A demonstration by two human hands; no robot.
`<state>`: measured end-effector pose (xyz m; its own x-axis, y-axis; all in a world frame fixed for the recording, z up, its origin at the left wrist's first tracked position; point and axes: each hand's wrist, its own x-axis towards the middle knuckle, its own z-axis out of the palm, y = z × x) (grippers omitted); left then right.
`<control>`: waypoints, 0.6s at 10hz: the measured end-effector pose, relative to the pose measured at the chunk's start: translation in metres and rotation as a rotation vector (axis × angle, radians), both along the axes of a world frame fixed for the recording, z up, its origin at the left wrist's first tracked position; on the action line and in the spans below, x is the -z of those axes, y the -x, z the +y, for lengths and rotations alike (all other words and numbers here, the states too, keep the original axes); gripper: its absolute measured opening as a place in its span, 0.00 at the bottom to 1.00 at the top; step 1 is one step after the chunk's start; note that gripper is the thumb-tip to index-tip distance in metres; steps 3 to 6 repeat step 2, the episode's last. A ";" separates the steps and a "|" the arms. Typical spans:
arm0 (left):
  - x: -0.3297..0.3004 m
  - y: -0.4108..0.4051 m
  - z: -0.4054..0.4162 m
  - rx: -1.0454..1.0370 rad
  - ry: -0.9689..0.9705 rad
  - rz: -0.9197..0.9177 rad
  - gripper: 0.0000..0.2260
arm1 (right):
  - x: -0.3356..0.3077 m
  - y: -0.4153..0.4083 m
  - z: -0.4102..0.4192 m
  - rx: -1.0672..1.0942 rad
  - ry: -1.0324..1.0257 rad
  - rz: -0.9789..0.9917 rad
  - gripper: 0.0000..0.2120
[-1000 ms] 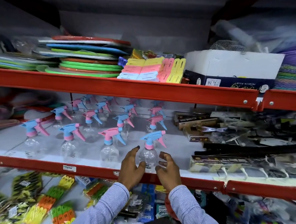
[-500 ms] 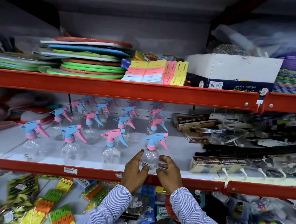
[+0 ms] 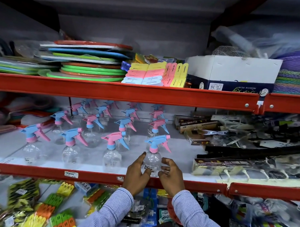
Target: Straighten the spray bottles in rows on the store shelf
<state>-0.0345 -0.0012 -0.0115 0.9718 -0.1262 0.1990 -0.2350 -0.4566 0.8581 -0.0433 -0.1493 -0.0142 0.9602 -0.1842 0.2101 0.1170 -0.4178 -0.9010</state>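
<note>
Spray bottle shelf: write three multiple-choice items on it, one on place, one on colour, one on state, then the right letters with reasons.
1. Which front-row spray bottle do the hands flank?
A. far left
B. second from left
C. far right

2. What colour is the collar under that bottle's blue head?
A. pink
B. green
C. black

3. How does that bottle stand?
A. on its side
B. upright on the shelf
C. lifted clear

Answers:
1 C: the left hand and right hand sit either side of the rightmost front bottle.
2 A: a pink ring sits under the blue head.
3 B: its head is on top.
</note>
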 end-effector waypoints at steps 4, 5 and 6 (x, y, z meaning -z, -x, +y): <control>-0.002 0.013 0.004 -0.028 -0.098 -0.196 0.31 | 0.000 0.010 -0.002 0.138 0.094 -0.147 0.21; -0.002 0.013 0.004 -0.028 -0.098 -0.196 0.31 | 0.000 0.010 -0.002 0.138 0.094 -0.147 0.21; -0.002 0.013 0.004 -0.028 -0.098 -0.196 0.31 | 0.000 0.010 -0.002 0.138 0.094 -0.147 0.21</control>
